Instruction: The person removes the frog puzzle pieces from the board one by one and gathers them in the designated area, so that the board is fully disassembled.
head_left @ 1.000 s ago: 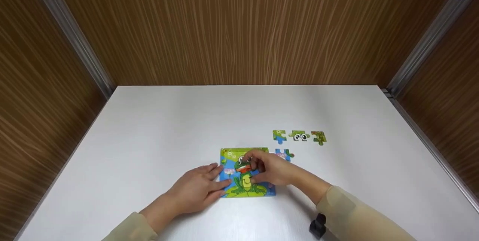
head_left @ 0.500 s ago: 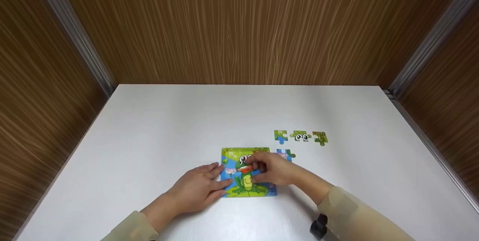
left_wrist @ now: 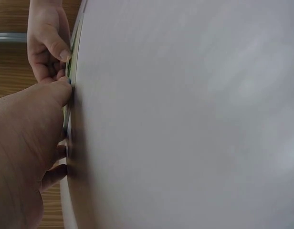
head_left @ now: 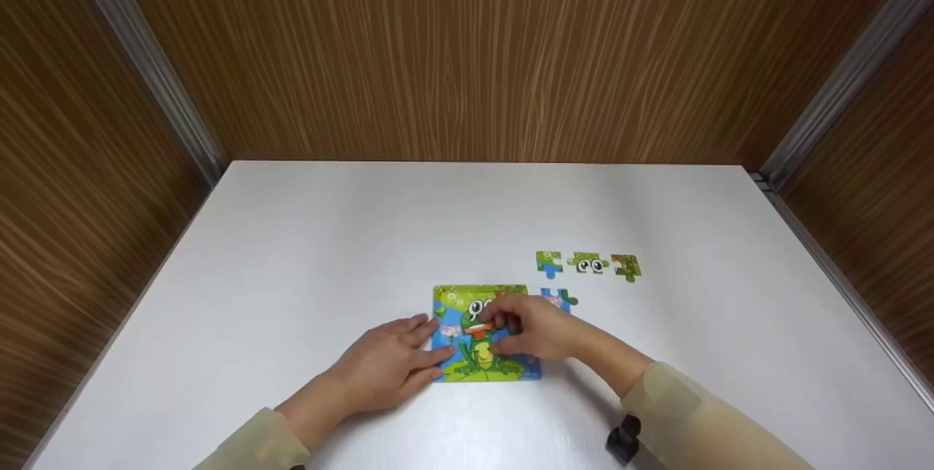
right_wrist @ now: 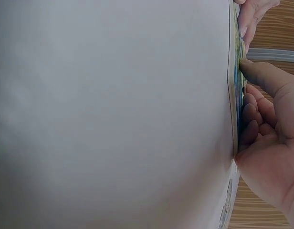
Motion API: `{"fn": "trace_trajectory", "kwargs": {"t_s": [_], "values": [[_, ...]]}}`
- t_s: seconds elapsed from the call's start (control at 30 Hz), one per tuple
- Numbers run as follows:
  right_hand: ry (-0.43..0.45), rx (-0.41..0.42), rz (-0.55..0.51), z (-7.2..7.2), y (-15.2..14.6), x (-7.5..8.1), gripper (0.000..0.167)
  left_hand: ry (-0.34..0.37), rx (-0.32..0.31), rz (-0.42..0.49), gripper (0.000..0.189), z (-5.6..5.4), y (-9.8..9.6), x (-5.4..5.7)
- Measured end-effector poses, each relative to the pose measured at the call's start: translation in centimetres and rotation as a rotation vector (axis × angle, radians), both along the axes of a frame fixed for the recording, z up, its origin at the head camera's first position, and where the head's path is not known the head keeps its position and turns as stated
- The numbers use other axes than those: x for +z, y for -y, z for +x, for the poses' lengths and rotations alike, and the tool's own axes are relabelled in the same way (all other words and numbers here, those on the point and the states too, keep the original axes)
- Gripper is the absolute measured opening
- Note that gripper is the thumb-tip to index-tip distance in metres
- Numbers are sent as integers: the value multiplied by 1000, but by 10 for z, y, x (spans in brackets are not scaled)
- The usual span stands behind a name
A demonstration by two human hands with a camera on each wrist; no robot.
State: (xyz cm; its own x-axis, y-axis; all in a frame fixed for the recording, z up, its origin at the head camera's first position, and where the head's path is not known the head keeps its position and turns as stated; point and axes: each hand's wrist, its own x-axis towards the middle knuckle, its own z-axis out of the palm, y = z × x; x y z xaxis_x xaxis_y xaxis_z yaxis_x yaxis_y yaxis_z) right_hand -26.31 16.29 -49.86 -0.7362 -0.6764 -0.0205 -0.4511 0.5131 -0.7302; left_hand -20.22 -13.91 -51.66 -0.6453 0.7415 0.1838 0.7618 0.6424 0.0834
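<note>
A square frog jigsaw puzzle (head_left: pixel 484 375) lies flat on the white table in the head view. My left hand (head_left: pixel 387 368) rests along its left side, fingers nearly straight, with fingertips on the edge. From the right, my right hand (head_left: pixel 540 325) reaches over the puzzle. Its thumb and index finger pinch a puzzle piece (head_left: pixel 478 327) with the frog's mouth, at the middle of the picture. The right hand hides the upper right part of the puzzle. In the right wrist view, the thumb (right_wrist: pixel 261 74) and curled fingers sit right at the puzzle's surface.
Three loose puzzle pieces lie in a row behind and right: a green-blue one (head_left: pixel 549 263), one with eyes (head_left: pixel 588 264) and a green-brown one (head_left: pixel 626 266). A blue piece (head_left: pixel 556 300) lies beside the puzzle. A black object (head_left: pixel 624 441) is by the right sleeve.
The mouth piece under my right fingers has shifted slightly against the frog's body. Both hands keep nearly the same place; the head view has drifted a little.
</note>
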Motion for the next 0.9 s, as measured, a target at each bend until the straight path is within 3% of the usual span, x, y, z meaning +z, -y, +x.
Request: {"fn": "trace_trajectory", "kwargs": {"t_s": [0.43,0.73,0.9], "values": [[72,-12,-78,-7,-10,5,33,4,-2,-10,41,-1,-3,3],[48,7,-153,-7,-15,18,36,-14,-1,12,39,2,-1,2],[-2,-23,-147,-8,-26,30,35,-12,5,10,39,2,-1,1]]}}
